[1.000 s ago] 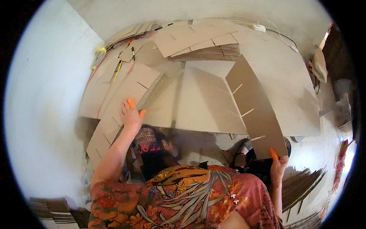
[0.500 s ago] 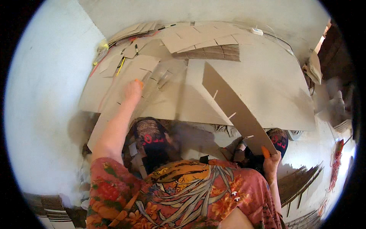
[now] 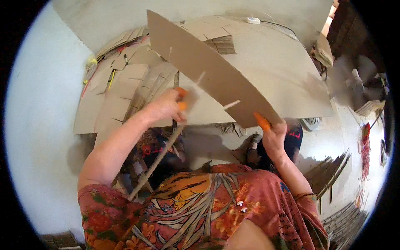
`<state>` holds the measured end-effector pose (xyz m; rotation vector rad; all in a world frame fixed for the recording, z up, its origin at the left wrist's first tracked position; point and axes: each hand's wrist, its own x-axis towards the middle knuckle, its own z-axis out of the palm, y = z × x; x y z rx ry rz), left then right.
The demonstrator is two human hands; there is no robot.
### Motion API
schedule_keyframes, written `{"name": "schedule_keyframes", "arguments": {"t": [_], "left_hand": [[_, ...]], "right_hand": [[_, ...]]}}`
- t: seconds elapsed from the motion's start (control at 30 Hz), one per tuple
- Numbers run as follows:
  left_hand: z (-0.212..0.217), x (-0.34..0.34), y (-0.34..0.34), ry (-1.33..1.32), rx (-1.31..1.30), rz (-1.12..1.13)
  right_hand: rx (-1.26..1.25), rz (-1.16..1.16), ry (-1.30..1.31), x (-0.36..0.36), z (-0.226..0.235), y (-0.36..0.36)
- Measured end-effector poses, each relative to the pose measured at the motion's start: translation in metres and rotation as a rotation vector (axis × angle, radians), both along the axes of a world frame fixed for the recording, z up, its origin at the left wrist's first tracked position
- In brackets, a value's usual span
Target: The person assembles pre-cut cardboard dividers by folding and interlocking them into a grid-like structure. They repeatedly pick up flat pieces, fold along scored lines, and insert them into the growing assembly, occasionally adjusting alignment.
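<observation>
My right hand, with an orange finger cover, grips the near end of a long brown cardboard strip. Several slots are cut into one edge of this strip, which rises tilted toward the far left. My left hand, also wearing orange finger covers, is closed on a thin cardboard piece seen nearly edge-on. That piece slants down past my forearm toward my body. Just beyond the left hand lie slotted cardboard strips on the table. The left fingertips are slightly blurred.
A large cardboard-coloured tabletop spans the front. Stacked cardboard stands at its back, near a white power strip. A yellow pencil-like stick lies at the left. A fan stands at the right, above cardboard bundles.
My left hand has come away from the strips on the table, rightward, with a thin cardboard piece in it. My right hand has raised its slotted strip up and to the left.
</observation>
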<state>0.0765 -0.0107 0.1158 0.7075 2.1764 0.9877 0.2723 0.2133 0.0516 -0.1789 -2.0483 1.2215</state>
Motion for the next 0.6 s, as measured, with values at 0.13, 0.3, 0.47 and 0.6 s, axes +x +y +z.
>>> {"name": "schedule_keyframes", "arguments": {"t": [0.13, 0.3, 0.47, 0.6], "left_hand": [[-0.014, 0.027, 0.026, -0.072, 0.032, -0.090], [-0.025, 0.044, 0.040, 0.096, 0.132, -0.186], [-0.014, 0.067, 0.058, 0.051, 0.036, -0.144], [-0.019, 0.064, 0.054, 0.198, 0.094, -0.192]], "right_hand": [[-0.168, 0.029, 0.079, -0.007, 0.000, 0.004], [-0.065, 0.033, -0.004, 0.001, 0.026, 0.022], [-0.040, 0.027, -0.291, 0.000, 0.015, 0.029], [0.029, 0.066, -0.265, -0.003, -0.004, 0.029]]}}
